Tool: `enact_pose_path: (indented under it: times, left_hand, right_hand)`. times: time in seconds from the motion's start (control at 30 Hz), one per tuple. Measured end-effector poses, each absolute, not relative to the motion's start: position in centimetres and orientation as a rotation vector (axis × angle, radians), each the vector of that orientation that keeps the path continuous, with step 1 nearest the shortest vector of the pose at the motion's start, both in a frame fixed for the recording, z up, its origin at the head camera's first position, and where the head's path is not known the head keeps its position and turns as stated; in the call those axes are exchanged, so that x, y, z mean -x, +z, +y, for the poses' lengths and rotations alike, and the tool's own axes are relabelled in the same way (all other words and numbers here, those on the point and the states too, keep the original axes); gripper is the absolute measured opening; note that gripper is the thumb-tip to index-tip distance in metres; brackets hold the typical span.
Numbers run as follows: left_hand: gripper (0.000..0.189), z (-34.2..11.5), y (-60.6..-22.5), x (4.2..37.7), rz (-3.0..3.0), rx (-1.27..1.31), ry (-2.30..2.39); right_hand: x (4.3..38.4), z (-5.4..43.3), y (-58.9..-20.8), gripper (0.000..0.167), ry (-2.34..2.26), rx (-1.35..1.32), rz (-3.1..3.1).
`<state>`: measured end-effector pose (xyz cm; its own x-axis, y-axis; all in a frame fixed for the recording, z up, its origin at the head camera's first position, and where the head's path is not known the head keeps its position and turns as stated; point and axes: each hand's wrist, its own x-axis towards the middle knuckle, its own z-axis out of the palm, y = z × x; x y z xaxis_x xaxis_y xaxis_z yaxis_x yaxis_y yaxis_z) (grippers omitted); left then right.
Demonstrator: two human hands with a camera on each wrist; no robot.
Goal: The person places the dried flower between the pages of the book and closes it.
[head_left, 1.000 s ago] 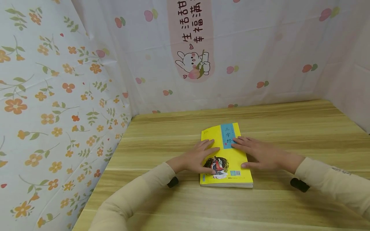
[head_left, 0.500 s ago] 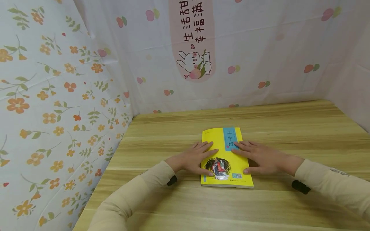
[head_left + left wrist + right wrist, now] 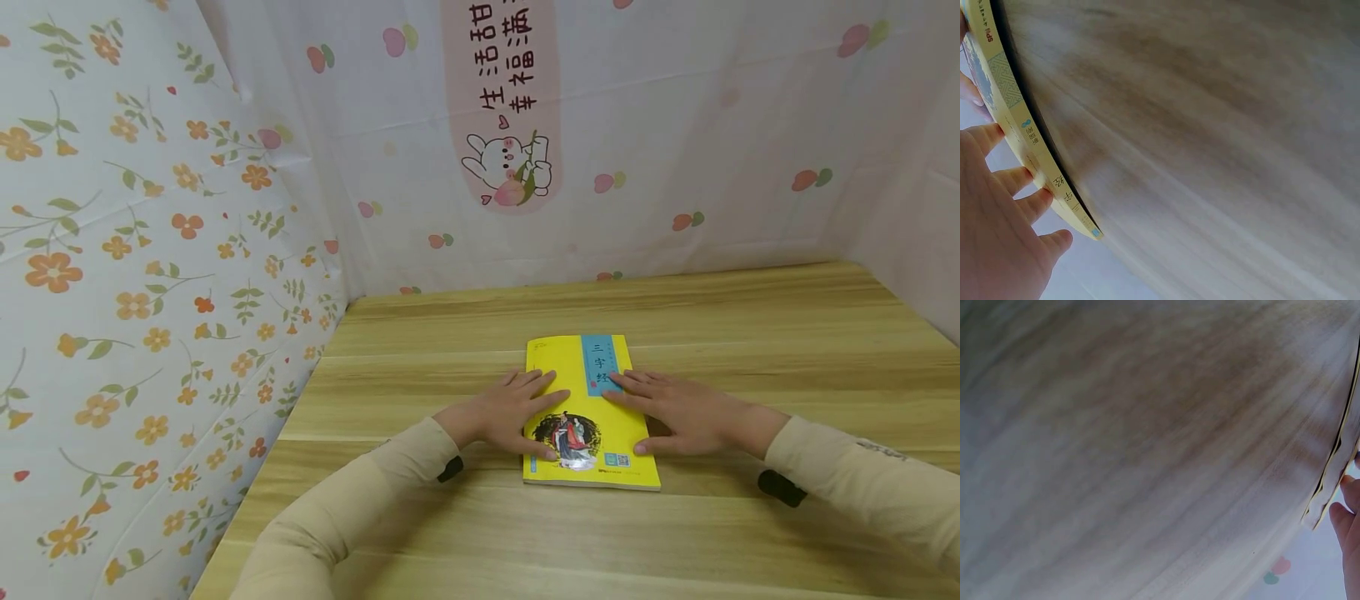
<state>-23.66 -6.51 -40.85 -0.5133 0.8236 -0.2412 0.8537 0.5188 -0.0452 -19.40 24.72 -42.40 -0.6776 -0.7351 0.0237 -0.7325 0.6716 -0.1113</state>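
Note:
A yellow paperback book (image 3: 577, 358) with a blue title strip and a picture of robed figures lies closed on the wooden table. My left hand (image 3: 506, 415) rests across its left edge, fingers spread on the cover. From the other side my right hand (image 3: 686, 414) lies over the right edge, its fingertips on the blue strip and its thumb lower on the cover. The left wrist view shows the book's printed spine (image 3: 1032, 134) beside the fingers of my left hand (image 3: 1000, 219). In the right wrist view the page edges (image 3: 1335, 456) show next to my right fingertips.
The wooden table (image 3: 420, 533) reaches back to a white curtain (image 3: 652, 108) with a rabbit print. A floral cloth (image 3: 150, 333) hangs along the left side. Beige sleeves (image 3: 360, 492) cover both forearms, with a dark wrist device (image 3: 780, 487) under the right one.
The book's far end has come down, and the cover now lies flatter on the table. Both hands have stayed on it, shifting slightly.

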Motion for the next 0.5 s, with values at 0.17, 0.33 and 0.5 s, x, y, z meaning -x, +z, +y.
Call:
enact_pose_path:
  times: [0.17, 0.33, 0.5]
  left_hand:
    - [0.092, -6.39, -40.79, 23.67, 2.570, -1.429, -0.243]
    - [0.092, -6.39, -40.84, 23.72, 2.567, -1.432, -0.233]
    - [0.092, -6.51, -40.90, 23.70, 2.567, -1.447, -0.229]
  right_hand:
    - [19.42, 24.70, -42.51, 0.080, -0.154, 1.242, 2.854]
    - [19.37, 24.62, -42.46, 0.079, -0.149, 1.228, 2.851]
    - [19.32, 24.68, -42.30, 0.078, -0.189, 1.231, 2.850]
